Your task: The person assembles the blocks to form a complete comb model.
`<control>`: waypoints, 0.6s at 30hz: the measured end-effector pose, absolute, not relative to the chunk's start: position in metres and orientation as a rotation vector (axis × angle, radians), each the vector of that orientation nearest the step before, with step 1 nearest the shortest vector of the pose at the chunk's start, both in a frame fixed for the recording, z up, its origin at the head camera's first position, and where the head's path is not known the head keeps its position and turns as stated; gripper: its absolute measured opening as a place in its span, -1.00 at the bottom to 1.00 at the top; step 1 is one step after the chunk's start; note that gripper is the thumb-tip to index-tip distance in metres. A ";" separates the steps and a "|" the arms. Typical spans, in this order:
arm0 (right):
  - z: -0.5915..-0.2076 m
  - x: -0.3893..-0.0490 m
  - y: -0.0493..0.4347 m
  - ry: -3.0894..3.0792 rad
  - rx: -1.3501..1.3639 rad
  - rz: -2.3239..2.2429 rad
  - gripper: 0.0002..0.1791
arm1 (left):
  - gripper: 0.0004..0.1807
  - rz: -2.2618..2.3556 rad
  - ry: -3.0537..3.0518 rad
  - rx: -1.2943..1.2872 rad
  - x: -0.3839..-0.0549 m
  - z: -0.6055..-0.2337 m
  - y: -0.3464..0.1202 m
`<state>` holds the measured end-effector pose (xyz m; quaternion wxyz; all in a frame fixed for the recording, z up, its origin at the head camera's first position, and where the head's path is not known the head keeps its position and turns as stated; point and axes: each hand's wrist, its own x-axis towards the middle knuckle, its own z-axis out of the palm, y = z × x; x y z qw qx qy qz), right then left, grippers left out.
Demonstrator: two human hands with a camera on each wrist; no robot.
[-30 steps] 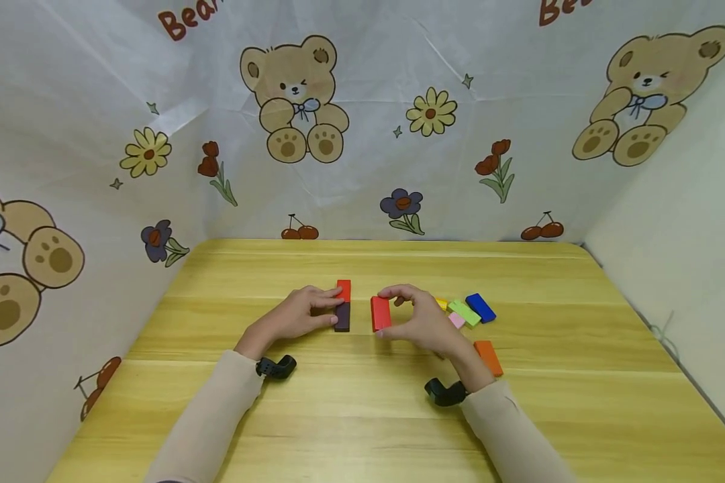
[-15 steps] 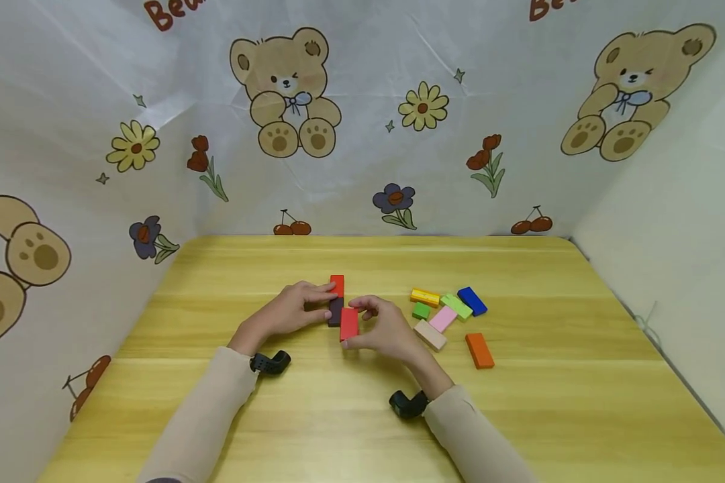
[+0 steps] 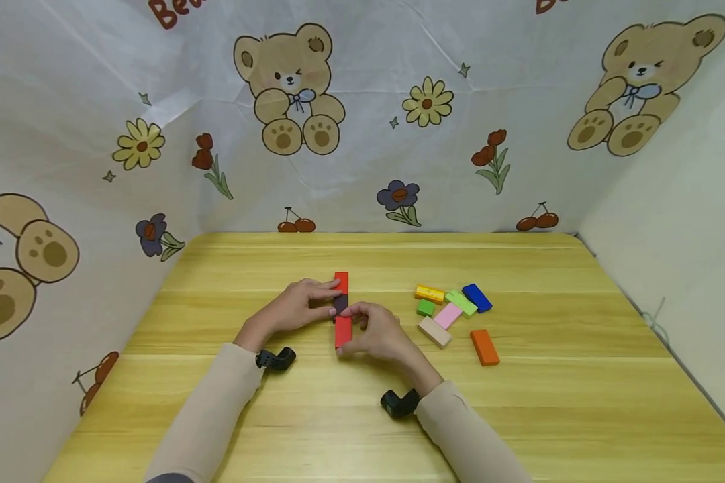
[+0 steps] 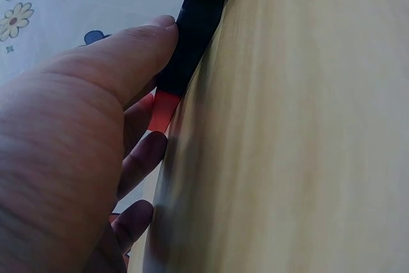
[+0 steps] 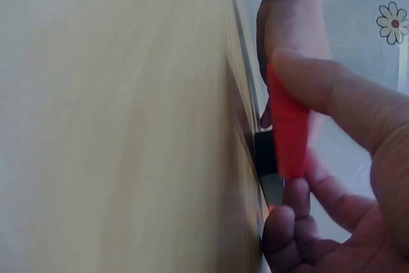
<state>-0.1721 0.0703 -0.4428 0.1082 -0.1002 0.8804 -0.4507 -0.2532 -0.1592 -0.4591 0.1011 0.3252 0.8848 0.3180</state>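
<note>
A red block point(image 3: 341, 276) and a dark, nearly black block point(image 3: 340, 303) lie end to end on the wooden table. My left hand point(image 3: 296, 305) rests against their left side, fingers extended, with the thumb touching the dark block point(image 4: 198, 23) in the left wrist view. Between thumb and fingers of my right hand point(image 3: 380, 332) a second red block point(image 3: 343, 331) is pinched at the near end of the row. Both wrist views show this held red block point(image 5: 291, 132) slightly above the tabletop. Some right fingertips hide part of the dark block's near end.
To the right lie a yellow block point(image 3: 429, 294), a small green block point(image 3: 425, 308), a light green block point(image 3: 461, 303), a pink block point(image 3: 448, 316), a beige block point(image 3: 435, 332), a blue block point(image 3: 477, 298) and an orange block point(image 3: 485, 347). A bear-print cloth point(image 3: 362, 134) hangs behind the table.
My right hand has carried the red block leftward and nearer to me, from right of the row to its near end. The left hand stays by the row.
</note>
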 end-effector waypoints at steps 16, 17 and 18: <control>-0.453 -0.172 0.063 2.744 -0.337 -1.187 -0.31 | -0.47 0.935 2.616 0.970 -0.255 -0.459 -0.158; -0.454 -0.172 0.063 2.744 -0.341 -1.197 -0.31 | -0.47 0.933 2.618 0.973 -0.255 -0.460 -0.159; -0.455 -0.172 0.063 2.743 -0.346 -1.203 -0.32 | -0.47 0.933 2.620 0.973 -0.255 -0.460 -0.159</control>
